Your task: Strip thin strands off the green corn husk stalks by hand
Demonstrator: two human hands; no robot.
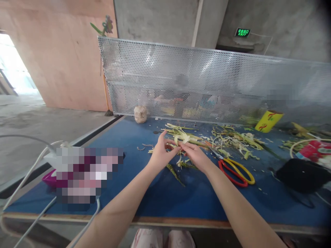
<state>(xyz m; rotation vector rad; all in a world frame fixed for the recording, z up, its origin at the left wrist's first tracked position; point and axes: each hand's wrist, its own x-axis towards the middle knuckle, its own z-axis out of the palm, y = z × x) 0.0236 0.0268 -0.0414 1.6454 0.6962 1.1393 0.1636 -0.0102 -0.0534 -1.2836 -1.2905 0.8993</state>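
Meeting over plant strips (186, 137), the curved left hand (161, 153) and narrowed right hand (198, 157) are extended; whether anything is gripped cannot be told.

I'm standing in what is looking like a rough workshop. Raw concrete is forming the grey back wall (160, 20), and a green exit sign (242, 32) is glowing high on the right. A perforated metal screen (207, 82) is running along a blue worktable (178, 203), where big scissors (235, 178) are lying beside plant scraps (241, 140). Bare cement flooring (74, 124) is stretching toward a bright opening (15, 65).
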